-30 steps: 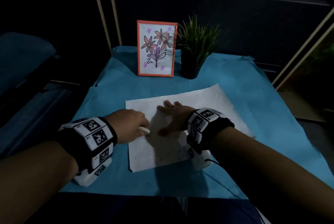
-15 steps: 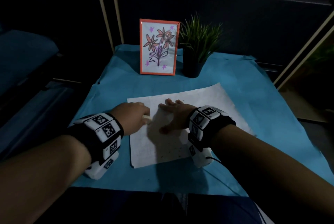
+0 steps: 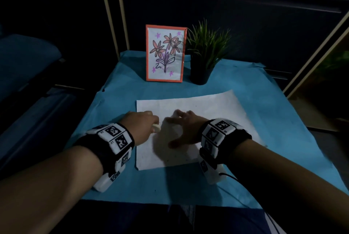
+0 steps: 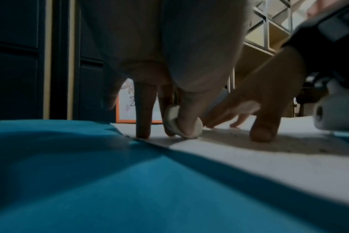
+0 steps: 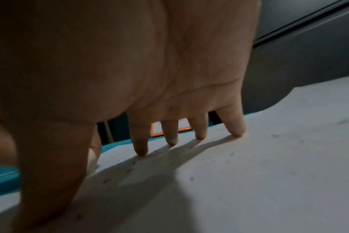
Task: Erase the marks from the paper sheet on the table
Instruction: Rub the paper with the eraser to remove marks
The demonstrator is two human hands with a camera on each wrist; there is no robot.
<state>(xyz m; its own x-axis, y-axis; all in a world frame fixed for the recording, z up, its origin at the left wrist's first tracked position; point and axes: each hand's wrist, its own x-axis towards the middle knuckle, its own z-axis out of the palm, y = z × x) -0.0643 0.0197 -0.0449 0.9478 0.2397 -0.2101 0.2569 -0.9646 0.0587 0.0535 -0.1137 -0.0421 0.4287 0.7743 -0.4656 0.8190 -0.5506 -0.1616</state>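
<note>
Paper sheet (image 3: 190, 131), white and speckled with dark eraser crumbs, lies flat at the centre of the frame on the desk (image 3: 283, 120), which is covered in blue cloth. My left hand (image 3: 139, 128) curls around a small white eraser (image 3: 156, 127), pinching it between thumb and fingertips; in the left wrist view the eraser (image 4: 181, 124) touches the sheet near its left edge, with one finger planted beside it. My right hand (image 3: 186, 129) rests just to the right of it, fingers spread and straight, pressing the paper down; the right wrist view shows four fingertips (image 5: 141, 149) and the thumb touching the sheet (image 5: 249, 173). Both wrists carry black bands with white, black-patterned marker blocks. At the upper middle of the frame, well apart from the sheet, an orange-framed flower drawing (image 3: 165, 53) stands upright, and a small green plant in a dark pot (image 3: 204, 52) stands just to its right.
</note>
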